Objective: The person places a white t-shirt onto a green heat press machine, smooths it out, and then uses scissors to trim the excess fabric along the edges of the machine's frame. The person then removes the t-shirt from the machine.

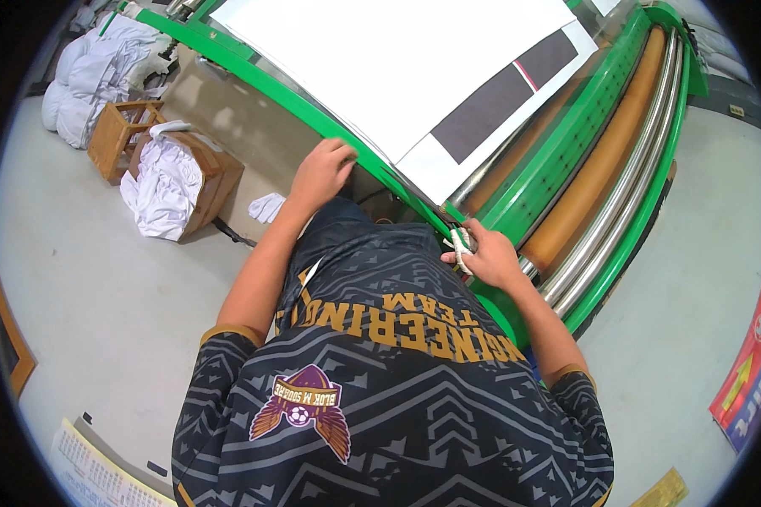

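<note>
Stands as a green-framed machine bed (245,78); carries a broad white sheet (397,51) and a white-bordered dark panel (482,118) with a red-and-white stripe (525,75). Stretches below as grey floor (118,313); bears an open cardboard box (220,179), a wooden stool (110,144), a large white bundle (93,76) and a small crumpled white cloth (266,207).

Rail (254,83) between left hand (323,173) and sheets (397,68)

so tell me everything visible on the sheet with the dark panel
The sheet looks like white paper, bearing a long dark panel crossed by a thin red-and-white stripe. It lies slantwise on the green machine; a plain white sheet appears to overlap its left side. Neither the left hand nor the right hand visibly touches it.
</note>
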### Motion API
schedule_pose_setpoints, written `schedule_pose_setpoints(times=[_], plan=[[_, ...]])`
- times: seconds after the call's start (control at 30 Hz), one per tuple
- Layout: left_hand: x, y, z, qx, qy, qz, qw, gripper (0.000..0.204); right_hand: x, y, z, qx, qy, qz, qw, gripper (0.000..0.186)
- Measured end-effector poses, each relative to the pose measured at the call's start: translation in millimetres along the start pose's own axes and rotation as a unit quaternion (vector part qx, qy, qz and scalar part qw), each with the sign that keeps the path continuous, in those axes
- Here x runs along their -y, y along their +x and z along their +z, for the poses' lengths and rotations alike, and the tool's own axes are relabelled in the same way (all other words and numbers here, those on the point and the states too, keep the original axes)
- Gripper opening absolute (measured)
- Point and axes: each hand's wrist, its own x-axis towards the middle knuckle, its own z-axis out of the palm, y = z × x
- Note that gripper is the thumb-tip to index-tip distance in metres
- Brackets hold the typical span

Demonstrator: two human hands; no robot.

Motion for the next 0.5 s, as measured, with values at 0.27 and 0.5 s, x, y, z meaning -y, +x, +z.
schedule_pose_setpoints(times=[0.27, 0.5], plan=[[-11, 85, 42, 0.174, 0.059, 0.136, 0.974, 0.017, 17, -17, 23, -0.068, -0.036, 0.007, 0.997, 0.078], [-6, 110, 82, 0.230, 0.179, 0.137, 0.947, 0.026, 19, -26, 52, -0.130, -0.048, -0.014, 0.990, 0.062]])
